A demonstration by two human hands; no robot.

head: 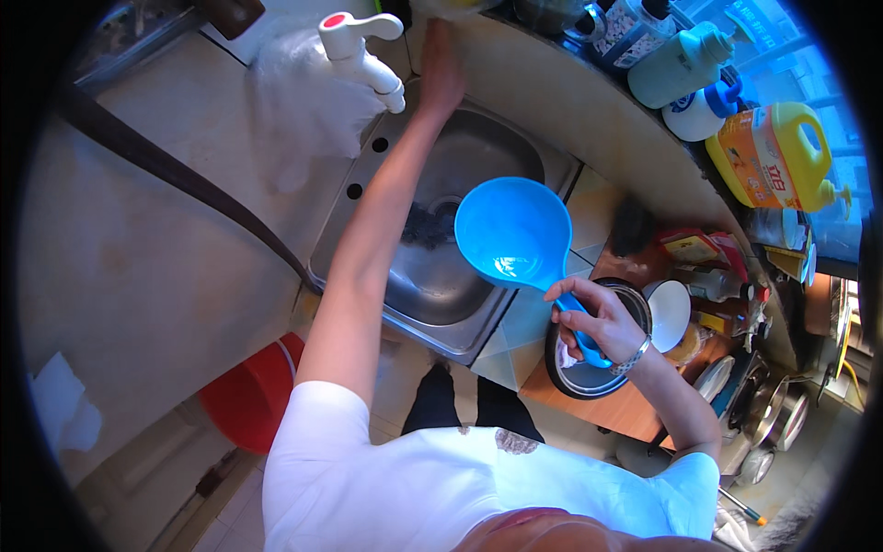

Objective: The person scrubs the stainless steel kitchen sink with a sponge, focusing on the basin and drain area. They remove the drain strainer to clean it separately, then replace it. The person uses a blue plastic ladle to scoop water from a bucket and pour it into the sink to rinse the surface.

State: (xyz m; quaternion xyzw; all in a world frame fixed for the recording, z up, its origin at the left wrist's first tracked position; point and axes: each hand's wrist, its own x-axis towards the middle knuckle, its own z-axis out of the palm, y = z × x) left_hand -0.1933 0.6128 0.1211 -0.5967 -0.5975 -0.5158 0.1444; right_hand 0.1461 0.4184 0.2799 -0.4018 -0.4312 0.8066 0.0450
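Note:
My right hand (594, 319) grips the handle of a blue plastic water ladle (514, 224). The ladle's round bowl hangs over the right part of a stainless steel sink (441, 293). A small bright glint shows inside the bowl. My left arm stretches across the sink, with my left hand (441, 69) at the far wall corner. Its fingertips are hard to make out there, close to a blurred object (452, 7) at the picture's top. Dark wet bits (424, 226) lie around the drain. A white plastic tap (362, 58) with a red-marked lever juts from the left wall.
A ledge at right carries a yellow detergent jug (776, 155), a pale pump bottle (679, 69) and a white bottle (697, 114). Below, a wooden board (572, 407) bears a dark-rimmed pan (638, 297) and a white bowl (668, 316). A red bucket (241, 400) stands lower left.

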